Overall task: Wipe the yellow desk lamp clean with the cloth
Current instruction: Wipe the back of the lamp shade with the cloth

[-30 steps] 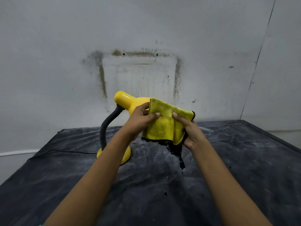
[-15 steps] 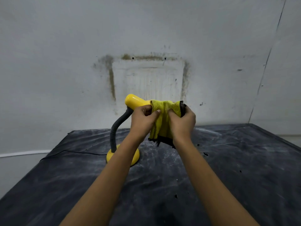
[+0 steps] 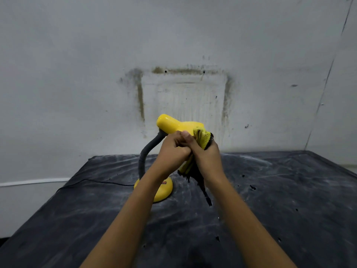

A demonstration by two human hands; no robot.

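- Head view, hands: fingers (image 3: 174, 141) of the left hand (image 3: 172, 151) curled tight into a fist on the cloth (image 3: 202, 139); right hand (image 3: 207, 157) clamped round the same bunched cloth, thumb up, knuckles of both hands touching.
- Cloth wadded between the two fists just in front of the lamp's shade, yellow pile on top, dark fringe trailing below the hands toward the lamp's base (image 3: 161, 191).
- Yellow desk lamp (image 3: 173, 124) upright, shade just behind the hands, grey flexible neck (image 3: 148, 151) curving down to the round base.
- Whether cloth touches shade: cannot tell, hands in the way.
- Best done, by judgement: regather cloth into a flat pad in one hand, steady the neck or shade with the other, wipe along the shade with light pressure so the base stays planted.
- Risk: loose fringe snagging the neck; lamp tipping if pushed sideways.
- Under the lamp: dark sheet (image 3: 270, 190), dusty and streaked white, a few small holes right of the base.
- Left of the base: thin black cord (image 3: 96, 181) running off.
- Behind the lamp: pale wall (image 3: 77, 55) with a stained rectangular outline.
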